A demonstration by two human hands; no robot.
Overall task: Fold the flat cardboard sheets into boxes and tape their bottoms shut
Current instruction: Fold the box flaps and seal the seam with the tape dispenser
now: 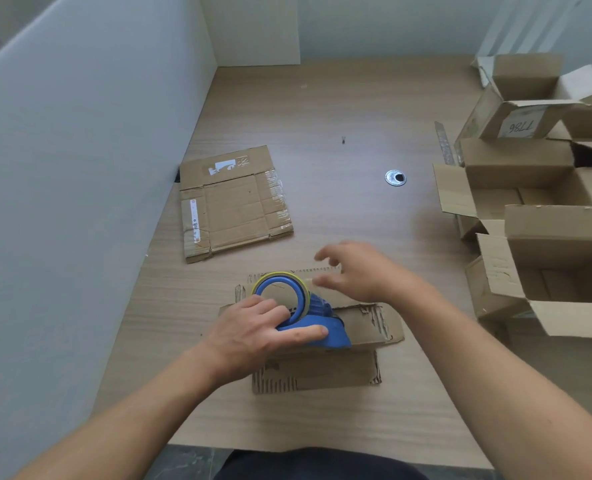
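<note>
A folded cardboard box (pixel 367 327) lies bottom-up on the wooden table (pixel 339 116) in front of me, its flaps torn at the edges. On it rests a blue tape dispenser (pixel 325 327) with a yellow-rimmed tape roll (pixel 280 289). My left hand (pixel 256 337) grips the dispenser, thumb along its side. Just beyond the dispenser hovers my right hand (pixel 360 271), blurred, over the box's far flap with its fingers spread and holding nothing. A flat cardboard sheet (pixel 232 206) lies further back on the left.
Several open folded boxes (pixel 544 209) are stacked along the right edge of the table. A grey partition wall (pixel 80 168) runs along the left side. A metal cable grommet (pixel 395 177) is set in the tabletop near the middle.
</note>
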